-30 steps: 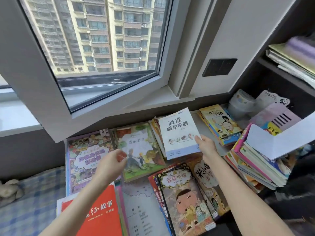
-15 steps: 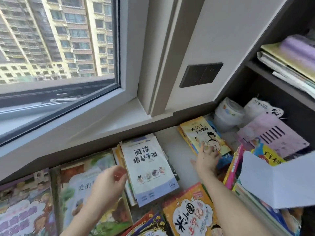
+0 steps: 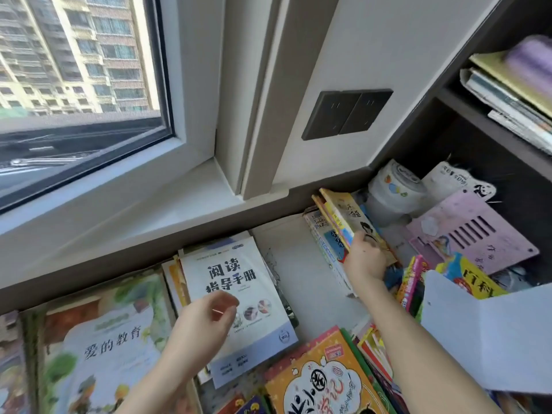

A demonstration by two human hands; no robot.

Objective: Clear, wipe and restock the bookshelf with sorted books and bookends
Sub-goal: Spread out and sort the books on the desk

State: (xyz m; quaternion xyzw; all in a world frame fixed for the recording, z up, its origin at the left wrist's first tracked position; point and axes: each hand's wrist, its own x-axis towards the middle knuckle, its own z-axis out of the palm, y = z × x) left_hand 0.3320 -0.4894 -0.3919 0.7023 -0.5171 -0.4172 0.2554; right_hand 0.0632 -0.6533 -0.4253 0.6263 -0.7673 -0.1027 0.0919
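Two bare hands reach over books spread on a pale ledge (image 3: 298,258). The right hand (image 3: 363,259), at two o'clock from a white paperback booklet with black lettering (image 3: 239,273), curls its fingers round the lower edge of a thin stack of yellow-covered children's books (image 3: 343,216), which stands tilted off the ledge. The left hand (image 3: 203,324) hangs over the booklet's lower half, fingers loosely curled, holding nothing. At three o'clock from the stack lies a pink slotted plastic bookend (image 3: 478,234), in the dark wooden bookshelf (image 3: 466,106).
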